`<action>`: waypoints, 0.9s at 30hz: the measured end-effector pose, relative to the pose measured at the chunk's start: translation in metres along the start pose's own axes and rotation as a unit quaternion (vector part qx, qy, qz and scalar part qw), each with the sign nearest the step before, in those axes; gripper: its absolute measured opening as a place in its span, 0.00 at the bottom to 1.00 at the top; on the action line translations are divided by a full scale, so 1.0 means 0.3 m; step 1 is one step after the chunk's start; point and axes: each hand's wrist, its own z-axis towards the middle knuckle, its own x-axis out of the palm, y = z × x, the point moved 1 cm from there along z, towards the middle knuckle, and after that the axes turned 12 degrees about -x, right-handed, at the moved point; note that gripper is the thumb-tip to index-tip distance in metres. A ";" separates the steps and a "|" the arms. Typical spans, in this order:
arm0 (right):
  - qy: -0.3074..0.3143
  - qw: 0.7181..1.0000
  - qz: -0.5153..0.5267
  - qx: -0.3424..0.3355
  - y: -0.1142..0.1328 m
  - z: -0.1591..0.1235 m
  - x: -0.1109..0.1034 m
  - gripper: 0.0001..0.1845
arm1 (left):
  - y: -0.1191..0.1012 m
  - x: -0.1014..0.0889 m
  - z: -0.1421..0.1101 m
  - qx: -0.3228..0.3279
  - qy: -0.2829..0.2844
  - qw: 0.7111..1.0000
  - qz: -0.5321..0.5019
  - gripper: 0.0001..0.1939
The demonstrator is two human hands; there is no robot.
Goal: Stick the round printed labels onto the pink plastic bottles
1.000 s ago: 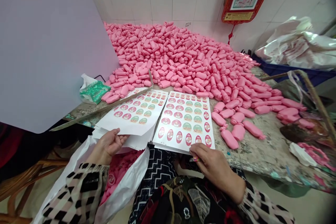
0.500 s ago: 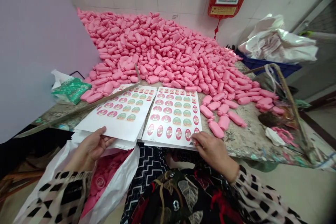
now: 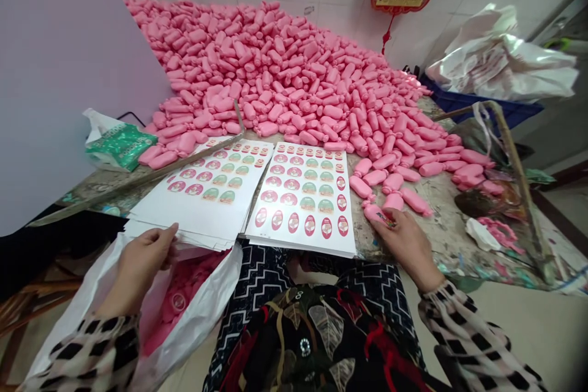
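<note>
My right hand (image 3: 407, 242) is at the front of the table, with thumb and fingers closed on the near end of a pink bottle-shaped piece (image 3: 373, 212) that still lies there. My left hand (image 3: 147, 260) is curled by the front edge of the left stack of sticker sheets (image 3: 184, 214), thumb along the top. Its fingertips are tucked away, so anything inside them is hidden. Beside that stack lies a right stack of sticker sheets (image 3: 301, 199), printed with pink and green half-round labels and red ovals.
A large heap of pink pieces (image 3: 275, 73) covers the back of the table. Thin wooden strips (image 3: 514, 177) edge it. Below my left hand hangs an open white sack (image 3: 202, 312) holding pink items. A green packet (image 3: 117, 147) lies left; a blue crate (image 3: 482, 107) stands back right.
My right hand has left the corner of the right stack and moved right, closing on a pink piece. My left hand has shifted slightly left and its fingers have curled in.
</note>
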 end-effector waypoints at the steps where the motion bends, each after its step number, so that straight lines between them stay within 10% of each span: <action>1: 0.007 1.000 0.006 0.002 -0.004 0.007 -0.001 0.26 | -0.001 0.003 -0.013 0.017 -0.011 1.000 0.007 0.15; 5: 0.051 0.998 0.037 0.001 -0.023 0.026 0.007 0.25 | -0.049 0.035 -0.115 0.128 -0.007 0.992 -0.011 0.13; 11: -0.048 0.977 0.207 0.033 -0.008 0.007 -0.006 0.26 | -0.151 0.182 -0.345 0.164 0.268 0.943 -0.107 0.11; 17: 0.062 0.815 0.573 -0.057 0.279 -0.112 -0.053 0.22 | -0.179 0.474 -0.550 0.070 0.554 0.795 -0.236 0.28; 21: 0.132 0.802 0.567 -0.135 0.351 -0.182 -0.051 0.20 | -0.182 0.559 -0.569 0.026 0.560 0.760 -0.329 0.21; 27: 0.120 0.865 0.472 -0.124 0.157 -0.077 -0.003 0.23 | -0.180 0.524 -0.518 0.021 0.511 0.820 -0.258 0.17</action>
